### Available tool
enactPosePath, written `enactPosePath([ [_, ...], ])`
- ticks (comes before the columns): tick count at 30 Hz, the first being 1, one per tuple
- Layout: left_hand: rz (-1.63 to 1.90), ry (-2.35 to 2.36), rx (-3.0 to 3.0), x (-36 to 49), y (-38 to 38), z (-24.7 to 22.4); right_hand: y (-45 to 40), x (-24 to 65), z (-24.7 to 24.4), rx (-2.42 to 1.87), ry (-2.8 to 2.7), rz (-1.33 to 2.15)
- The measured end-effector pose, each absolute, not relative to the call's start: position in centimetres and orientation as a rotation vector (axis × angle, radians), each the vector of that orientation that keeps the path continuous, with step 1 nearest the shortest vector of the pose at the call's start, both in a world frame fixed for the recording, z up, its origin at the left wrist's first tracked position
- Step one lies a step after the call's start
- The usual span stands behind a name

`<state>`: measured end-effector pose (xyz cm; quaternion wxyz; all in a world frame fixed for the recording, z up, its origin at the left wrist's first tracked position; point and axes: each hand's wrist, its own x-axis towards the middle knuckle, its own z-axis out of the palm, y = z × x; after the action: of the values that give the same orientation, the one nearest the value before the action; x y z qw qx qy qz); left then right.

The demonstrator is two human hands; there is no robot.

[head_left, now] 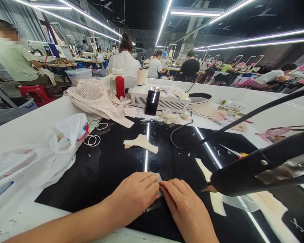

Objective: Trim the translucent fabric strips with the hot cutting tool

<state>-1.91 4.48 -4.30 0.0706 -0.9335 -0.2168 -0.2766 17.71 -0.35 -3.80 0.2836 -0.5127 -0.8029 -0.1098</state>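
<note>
Both hands meet low in the middle of the head view, over a glossy black sheet (pixel 111 172). My left hand (pixel 139 189) has its fingers pressed together on a small grey-blue piece (pixel 156 176). My right hand (pixel 178 195) pinches the same piece from the right, its fingertips touching those of my left hand. The fingers hide most of the piece. A cream fabric piece (pixel 142 143) lies beyond the hands. More cream pieces (pixel 218 203) lie to the right, under the dark tip of a black tool (pixel 233 179).
A white plastic bag (pixel 63 145) lies left, beige garments (pixel 93 98) behind it. Further back are a red bottle (pixel 120 87), a phone (pixel 152 103) and a white vented box (pixel 164 101). A black cable (pixel 225 126) crosses the right side, near scissors (pixel 230 151). Several people sit beyond.
</note>
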Motion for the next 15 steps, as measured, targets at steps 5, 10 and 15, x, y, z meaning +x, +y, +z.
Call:
enactPosePath([
  [5, -0.845, -0.66, -2.761, -1.8, 4.4, -4.4, -0.1, 17.5, -3.8, -1.365, -2.127, -0.327],
  [10, -0.926, -0.701, -2.752, -1.6, 4.5, -4.3, -0.7, 17.9, -2.2, -1.226, -2.122, -0.49],
  [15, -0.93, -0.69, -2.762, -1.9, 4.5, -4.2, -3.1, 21.7, -0.3, -1.084, -1.731, -0.847],
])
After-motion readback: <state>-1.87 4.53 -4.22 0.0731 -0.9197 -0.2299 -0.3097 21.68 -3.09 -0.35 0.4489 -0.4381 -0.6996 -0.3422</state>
